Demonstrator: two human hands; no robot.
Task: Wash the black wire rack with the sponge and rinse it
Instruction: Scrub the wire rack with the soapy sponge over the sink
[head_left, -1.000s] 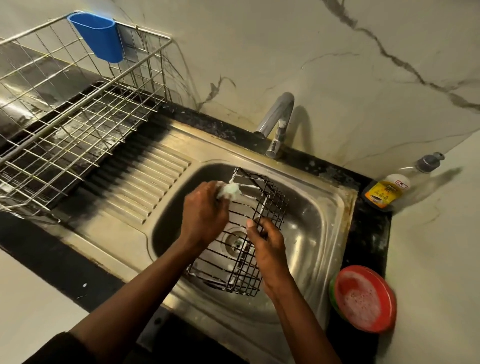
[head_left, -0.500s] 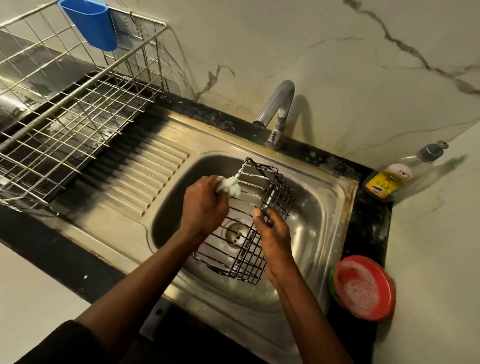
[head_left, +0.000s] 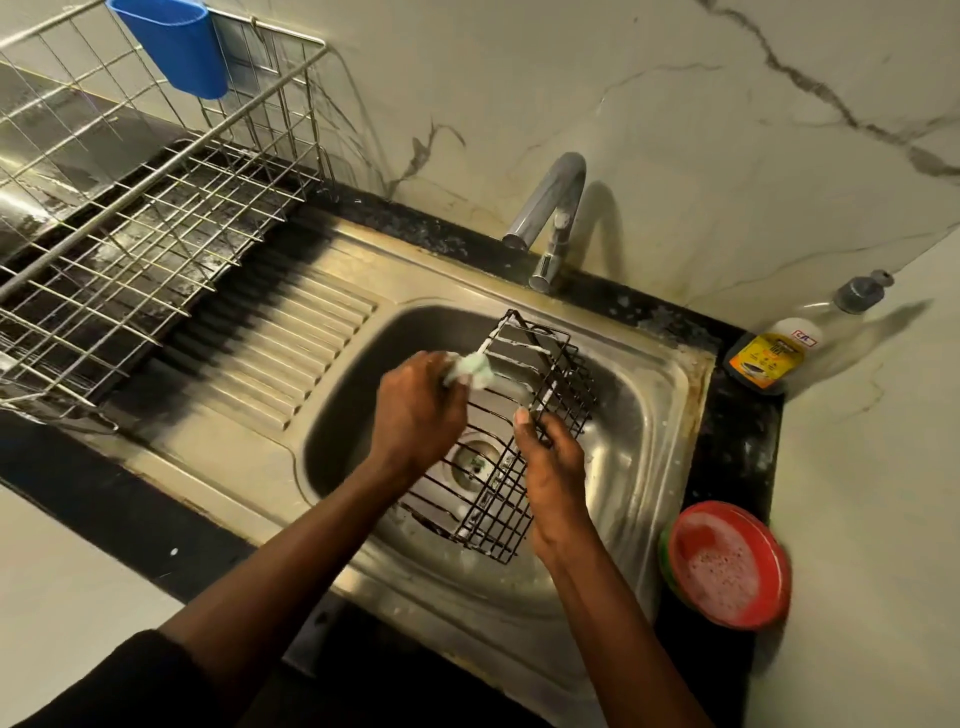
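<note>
Black-coated wire rack (head_left: 493, 499), box-shaped, sits inside the stainless steel sink basin (head_left: 649, 467). Its near end is low by the drain and its far end is raised toward the tap.

- Right hand (head_left: 550, 478): thumb and fingers curled round a side wire at about mid-length. It props the rack at a slant, likely so the bars face the scrubbing hand and suds drip into the basin rather than onto the table.
- Left hand (head_left: 415, 410): closed round a small pale green foamy sponge (head_left: 470, 369), which is pressed to the upper bars just beyond the knuckles. White lather streaks the wires ahead of the sponge. The bars nearer the right wrist look barer.
- Chrome tap (head_left: 550, 208): beyond both hands. No water stream is visible.
- Red round bowl of suds (head_left: 727, 564): on the dark table right of the right forearm, probably placed there for re-dipping the sponge.
- Soap bottle with yellow label (head_left: 774, 353): lies farther right, in the corner.
- Silver wire dish drainer (head_left: 130, 208): far left of the left arm.

Judgement: the soaping stage is under way and rinsing is not begun.
</note>
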